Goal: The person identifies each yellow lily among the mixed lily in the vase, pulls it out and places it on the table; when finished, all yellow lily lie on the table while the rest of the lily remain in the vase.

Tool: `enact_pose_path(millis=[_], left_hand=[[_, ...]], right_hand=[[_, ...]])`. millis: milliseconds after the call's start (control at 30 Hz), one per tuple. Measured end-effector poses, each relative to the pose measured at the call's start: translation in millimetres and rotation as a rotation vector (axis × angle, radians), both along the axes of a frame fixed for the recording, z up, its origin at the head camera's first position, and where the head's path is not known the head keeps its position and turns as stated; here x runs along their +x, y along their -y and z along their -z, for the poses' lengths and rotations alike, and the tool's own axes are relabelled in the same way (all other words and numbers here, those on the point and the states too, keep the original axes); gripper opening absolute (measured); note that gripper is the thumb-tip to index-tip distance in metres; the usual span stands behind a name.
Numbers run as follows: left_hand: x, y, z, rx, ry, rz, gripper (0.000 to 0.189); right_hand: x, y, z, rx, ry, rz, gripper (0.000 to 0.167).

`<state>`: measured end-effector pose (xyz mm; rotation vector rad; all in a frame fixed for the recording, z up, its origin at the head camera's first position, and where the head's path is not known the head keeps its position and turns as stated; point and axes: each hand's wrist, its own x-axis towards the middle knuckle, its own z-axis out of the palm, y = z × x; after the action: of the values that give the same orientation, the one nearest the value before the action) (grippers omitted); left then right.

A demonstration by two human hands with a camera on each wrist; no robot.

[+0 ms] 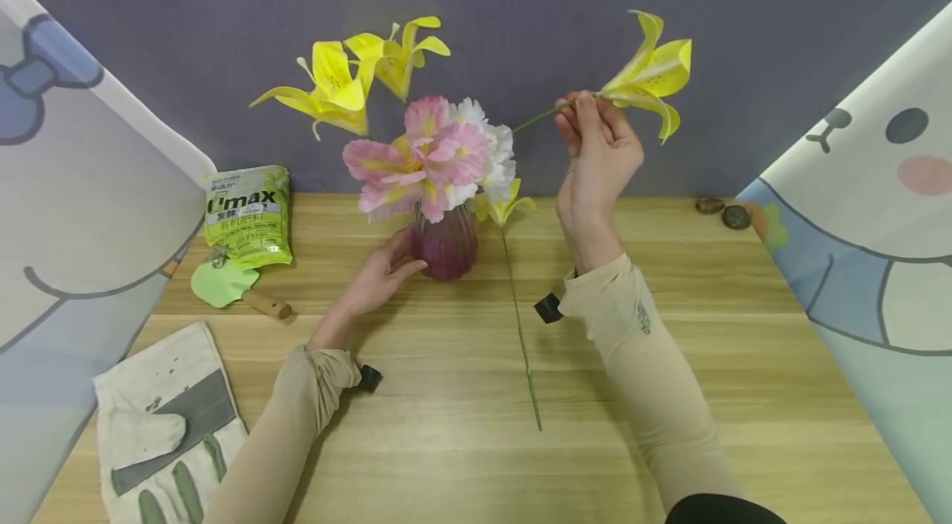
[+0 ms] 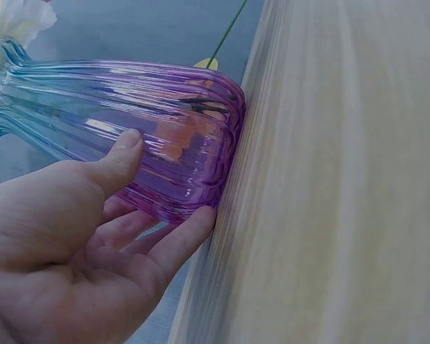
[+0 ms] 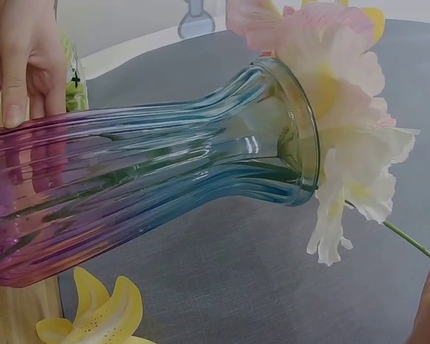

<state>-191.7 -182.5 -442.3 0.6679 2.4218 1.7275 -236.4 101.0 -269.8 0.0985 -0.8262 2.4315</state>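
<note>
"What is the right hand [image 1: 598,156] doing?"

"Its thumb and fingers pinch a yellow, speckle-petalled lily [image 1: 653,78] just below the bloom. The thin green stem slants down towards the white, ruffled flower [image 1: 500,159], whose petals hide where it ends."

"And the left hand [image 1: 379,276]?"

"It grips the ribbed glass vase [image 1: 446,250], purple below and blue towards the mouth, low on its side, thumb in front."

"Where does the vase stand?"

"Upright on the pale wood-grained table [image 1: 431,441], near the back edge. The white flower and a big pink flower with yellow streaks [image 1: 461,152] crowd its mouth, and stems show through the glass."

"Any more yellow blooms?"

"Two open yellow lilies [image 1: 338,86] rise behind the pink one, to its left. A loose long-stemmed yellow lily [image 1: 502,210] lies right of the vase, stem towards the person."

"And further left?"

"A bright green printed plastic bag [image 1: 249,218], with a light-green trowel with a wooden handle [image 1: 223,284] just in front of it."
</note>
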Motion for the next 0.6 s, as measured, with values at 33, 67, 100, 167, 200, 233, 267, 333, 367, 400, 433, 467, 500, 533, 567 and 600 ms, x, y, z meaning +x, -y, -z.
enact_pose_path(millis=[33, 67, 100, 167, 200, 233, 267, 333, 367, 400, 433, 467, 500, 533, 567, 600], left_hand=[[0.2, -0.2, 0.1, 0.004, 0.001, 0.002, 0.066], [0.4, -0.2, 0.0, 0.006, 0.001, 0.002, 0.066], [0.4, -0.3, -0.3, 0.007, 0.0, 0.003, 0.066], [0.7, -0.4, -0.2, 0.009, 0.0, 0.002, 0.066], [0.9, -0.4, -0.3, 0.009, 0.0, 0.001, 0.066], [1.0, -0.4, -0.3, 0.01, 0.001, 0.001, 0.066], [1.1, -0.3, -0.4, 0.012, 0.001, 0.0, 0.066], [1.1, -0.3, -0.5, 0.014, 0.002, -0.003, 0.066], [1.1, -0.2, -0.4, 0.016, 0.003, -0.003, 0.066], [1.0, -0.1, -0.3, 0.015, 0.005, -0.004, 0.066], [1.1, -0.1, -0.5, 0.014, 0.006, -0.006, 0.066], [1.0, -0.2, -0.5, 0.011, 0.007, -0.007, 0.066], [0.9, -0.3, -0.6, 0.007, 0.007, -0.009, 0.066], [0.8, -0.2, -0.6, 0.002, 0.008, -0.01, 0.066], [0.8, -0.3, -0.6, 0.001, 0.01, -0.011, 0.066], [0.5, -0.4, -0.6, -0.001, 0.009, -0.013, 0.066]], right_hand=[[0.4, -0.3, 1.0, 0.007, -0.008, 0.008, 0.008], [0.8, -0.5, 1.8, 0.014, -0.018, 0.016, 0.007], [0.9, -0.7, 2.5, 0.02, -0.03, 0.025, 0.007], [1.0, -1.0, 4.3, 0.032, -0.053, 0.04, 0.007], [0.8, -1.1, 4.9, 0.039, -0.064, 0.048, 0.007], [0.6, -1.0, 5.1, 0.039, -0.069, 0.051, 0.007], [0.4, -1.0, 5.2, 0.038, -0.073, 0.052, 0.007], [0.3, -0.8, 4.6, 0.03, -0.074, 0.052, 0.007], [0.1, -0.7, 4.4, 0.028, -0.074, 0.053, 0.007], [0.0, -0.5, 4.0, 0.023, -0.071, 0.053, 0.008], [-0.1, -0.3, 3.7, 0.017, -0.068, 0.053, 0.008], [-0.1, -0.2, 3.4, 0.013, -0.068, 0.055, 0.008], [-0.1, -0.3, 2.9, 0.006, -0.068, 0.058, 0.008], [-0.2, -0.5, 2.4, 0.003, -0.07, 0.063, 0.008], [-0.3, -0.9, 2.0, 0.004, -0.073, 0.069, 0.007], [-0.2, -1.4, 1.3, -0.001, -0.074, 0.072, 0.007]])
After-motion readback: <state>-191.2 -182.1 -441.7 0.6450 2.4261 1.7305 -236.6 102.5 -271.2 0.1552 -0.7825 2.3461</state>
